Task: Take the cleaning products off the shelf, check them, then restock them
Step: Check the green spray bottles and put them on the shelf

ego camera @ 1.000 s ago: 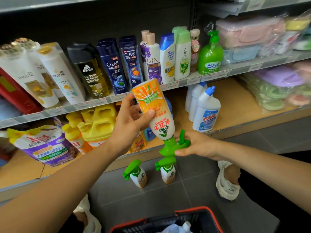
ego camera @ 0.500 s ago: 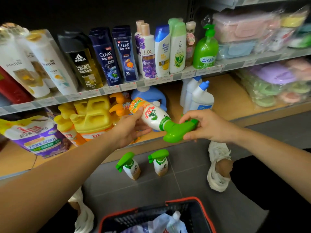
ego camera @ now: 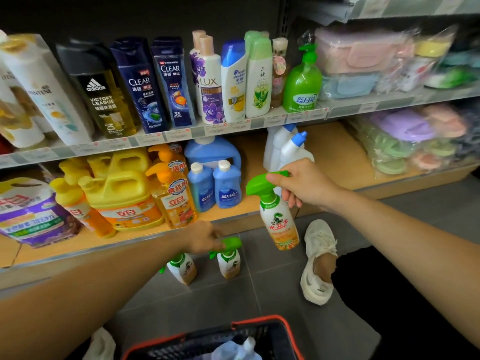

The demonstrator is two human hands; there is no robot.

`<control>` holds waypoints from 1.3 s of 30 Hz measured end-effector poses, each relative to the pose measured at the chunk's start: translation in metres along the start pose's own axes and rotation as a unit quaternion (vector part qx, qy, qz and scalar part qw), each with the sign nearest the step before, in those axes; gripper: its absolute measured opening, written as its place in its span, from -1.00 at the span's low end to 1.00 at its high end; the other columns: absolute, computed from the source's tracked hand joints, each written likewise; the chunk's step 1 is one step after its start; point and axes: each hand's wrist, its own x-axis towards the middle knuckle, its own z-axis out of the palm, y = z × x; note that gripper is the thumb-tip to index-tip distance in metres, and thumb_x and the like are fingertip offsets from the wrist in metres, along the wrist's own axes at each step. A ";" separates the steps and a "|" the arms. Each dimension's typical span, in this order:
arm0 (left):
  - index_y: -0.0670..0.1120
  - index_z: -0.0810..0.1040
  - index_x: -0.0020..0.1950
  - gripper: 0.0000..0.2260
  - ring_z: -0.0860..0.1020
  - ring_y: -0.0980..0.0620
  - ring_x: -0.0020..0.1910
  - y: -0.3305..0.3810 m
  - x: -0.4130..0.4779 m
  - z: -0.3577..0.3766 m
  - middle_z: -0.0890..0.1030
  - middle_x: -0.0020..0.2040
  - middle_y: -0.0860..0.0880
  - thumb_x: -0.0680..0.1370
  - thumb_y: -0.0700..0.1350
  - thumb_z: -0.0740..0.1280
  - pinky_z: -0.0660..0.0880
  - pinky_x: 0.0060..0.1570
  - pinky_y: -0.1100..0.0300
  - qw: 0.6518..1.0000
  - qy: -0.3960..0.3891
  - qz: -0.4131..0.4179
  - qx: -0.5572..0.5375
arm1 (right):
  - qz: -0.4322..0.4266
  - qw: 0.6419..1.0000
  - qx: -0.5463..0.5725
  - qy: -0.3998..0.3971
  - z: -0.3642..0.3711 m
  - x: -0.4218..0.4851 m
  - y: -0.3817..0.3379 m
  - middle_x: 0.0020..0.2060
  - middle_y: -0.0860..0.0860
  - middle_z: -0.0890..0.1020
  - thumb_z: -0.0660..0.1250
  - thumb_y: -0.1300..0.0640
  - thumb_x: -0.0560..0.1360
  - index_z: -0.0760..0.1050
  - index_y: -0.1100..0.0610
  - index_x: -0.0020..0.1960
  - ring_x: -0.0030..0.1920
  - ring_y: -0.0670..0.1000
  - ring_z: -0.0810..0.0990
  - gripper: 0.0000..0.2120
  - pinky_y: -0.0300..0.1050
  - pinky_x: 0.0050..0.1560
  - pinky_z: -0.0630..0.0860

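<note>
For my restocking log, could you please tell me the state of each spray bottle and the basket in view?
Held spray bottle: upright, in the air, right hand gripping its green head.
Right floor bottle: upright on the floor, left hand touching its green head.
Left floor bottle: upright on the floor.
Basket: open, bag inside.

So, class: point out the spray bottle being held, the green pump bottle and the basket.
held spray bottle (ego camera: 279, 223): head view, its label.
green pump bottle (ego camera: 302, 89): head view, its body.
basket (ego camera: 259, 321): head view, its red rim.
</note>
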 end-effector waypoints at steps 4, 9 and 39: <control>-0.01 0.40 0.46 -0.43 0.54 -0.04 0.29 -0.011 0.017 0.020 0.55 0.38 -0.05 0.54 0.21 0.40 0.49 0.28 0.02 0.999 -0.023 -0.009 0.031 | 0.007 0.999 -0.043 0.031 -0.003 0.018 0.006 -0.51 0.08 0.59 0.36 -0.10 0.57 0.50 0.18 -0.34 -0.56 -0.05 0.53 -0.56 -0.24 -0.54 0.40; 0.07 0.38 0.45 -0.46 0.53 -0.06 0.28 -0.020 0.030 0.048 0.56 0.33 -0.05 0.52 0.18 0.43 0.49 0.26 0.00 0.999 0.027 -0.024 0.020 | 0.020 0.984 -0.145 0.099 -0.005 0.052 -0.008 -0.52 0.05 0.57 0.28 -0.16 0.60 0.49 0.17 -0.36 -0.59 -0.11 0.50 -0.50 -0.25 -0.50 0.46; -0.06 0.65 0.15 -0.80 0.54 0.24 -0.25 -0.013 0.018 -0.025 0.64 -0.17 0.05 0.55 -0.05 0.46 0.42 -0.24 0.33 0.884 0.318 0.104 -0.328 | -0.134 0.939 -0.285 0.136 0.016 0.105 0.034 0.13 0.05 0.55 0.52 0.19 0.44 0.51 0.08 0.32 -0.15 0.04 0.56 -0.52 -0.10 -0.03 0.45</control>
